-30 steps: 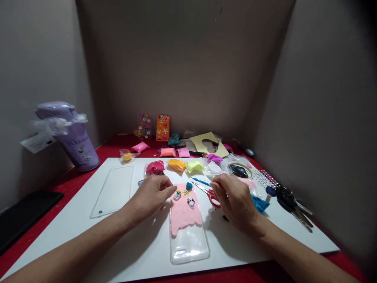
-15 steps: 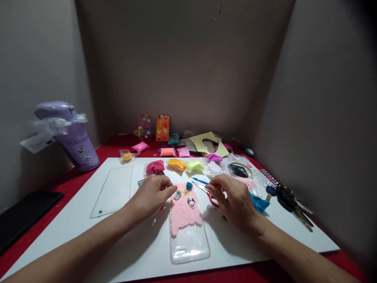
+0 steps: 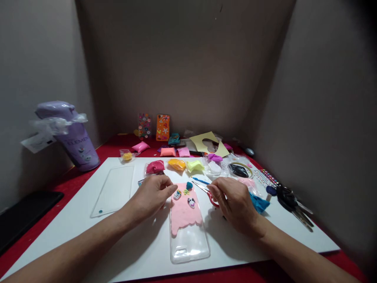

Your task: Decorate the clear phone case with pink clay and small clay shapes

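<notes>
Grey walls (image 3: 182,70) close in around a red-covered surface (image 3: 109,148), on which a white board (image 3: 141,251) lies. At far left, a purple cup (image 3: 79,143) stands tilted in view, and a flat clear case (image 3: 114,190) with one teal dot lies on the board's left part.

Next comes the left hand (image 3: 151,196), thumb and forefinger drawn near each other at the upper left edge of the decorated phone case (image 3: 193,251); whether they pinch anything, I cannot tell. That case lies at the middle of the board's near half, its upper part under a ragged-edged pink sheet (image 3: 185,218) bearing a striped piece (image 3: 177,195), a teal piece (image 3: 189,186) and a white cat-like face (image 3: 191,203).

Farther right, red-handled scissors (image 3: 212,198) lie partly behind the right hand (image 3: 235,200), whose thumb and forefinger come close together above the board; anything between them is too small to make out. Keys (image 3: 297,214) rest beyond.

For careful fingertip work here, I would steady the case by its rim, use light pressure, and lift the fingers straight up so the soft-looking pieces neither smear nor flatten.
</notes>
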{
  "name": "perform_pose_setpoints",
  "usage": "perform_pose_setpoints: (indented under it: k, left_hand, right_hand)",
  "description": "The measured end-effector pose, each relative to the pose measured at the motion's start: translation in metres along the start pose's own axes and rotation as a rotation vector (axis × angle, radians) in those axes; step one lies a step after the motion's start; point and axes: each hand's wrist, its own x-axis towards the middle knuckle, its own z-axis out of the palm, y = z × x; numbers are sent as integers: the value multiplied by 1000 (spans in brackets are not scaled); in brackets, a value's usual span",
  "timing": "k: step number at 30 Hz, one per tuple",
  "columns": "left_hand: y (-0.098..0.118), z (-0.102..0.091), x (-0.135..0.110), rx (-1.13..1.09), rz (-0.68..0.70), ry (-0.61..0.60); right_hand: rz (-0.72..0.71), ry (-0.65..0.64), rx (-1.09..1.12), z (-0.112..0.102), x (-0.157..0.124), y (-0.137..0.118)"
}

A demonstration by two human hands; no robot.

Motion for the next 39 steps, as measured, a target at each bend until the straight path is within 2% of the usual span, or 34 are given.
perform_pose_setpoints:
  k: [2,8,11,19,27,34,39]
  left_hand:
    - [2,-2,0,-12,-2,41]
    - [5,-19,5,-103,69,371]
    - [3,-25,10,-136,106,470]
    - [-2,-28,16,-103,124,516]
    - [-13,-43,25,10,143,617]
    - [-15,-44,26,21,125,606]
    - [-12,-41,24,13,121,575]
  right_hand:
    - [7,-9,17,1,-1,1]
    - [29,14,58,4,-3,4]
    - [41,18,72,4,-4,4]
    - [25,32,48,4,-5,4]
    - [-9,0,50,1,-3,-3]
    - [-14,-26,71,0,-2,-3]
    - [-6,11,75,2,-4,-1]
